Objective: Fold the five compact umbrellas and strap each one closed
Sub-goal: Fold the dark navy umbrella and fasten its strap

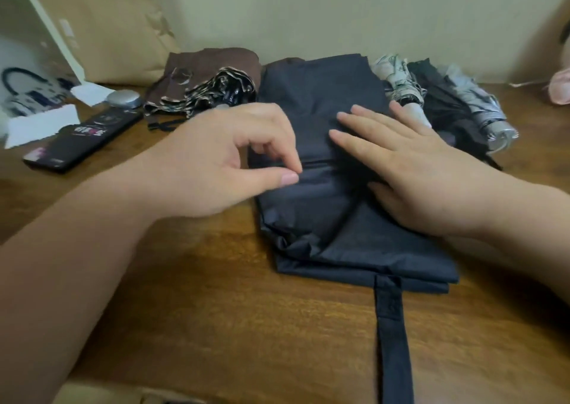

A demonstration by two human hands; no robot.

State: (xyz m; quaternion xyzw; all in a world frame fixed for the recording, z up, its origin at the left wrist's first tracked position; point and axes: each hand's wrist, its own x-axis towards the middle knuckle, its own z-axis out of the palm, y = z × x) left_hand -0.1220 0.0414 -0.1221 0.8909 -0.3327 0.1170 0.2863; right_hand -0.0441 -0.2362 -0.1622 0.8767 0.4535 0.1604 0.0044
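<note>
A dark navy umbrella (324, 95) lies flattened lengthwise on the wooden table (216, 311), its canopy folded into flat panels. Its strap (391, 326) trails toward me from the near edge. My left hand (222, 163) hovers at the canopy's left side, thumb and forefinger pinching a fold of the fabric. My right hand (410, 169) lies flat on the canopy with straight fingers, pressing it down. Behind on the left lies a brown umbrella with patterned trim (203, 76). Behind on the right lie a cream printed umbrella (398, 79), a black one (444, 107) and a silver-grey one (481, 107).
A black phone-like box (83, 141), white paper pieces (40, 125) and a silver round object (123, 98) sit at the left. A cardboard box (108, 27) leans on the wall behind. A pink object (559, 85) lies at the far right.
</note>
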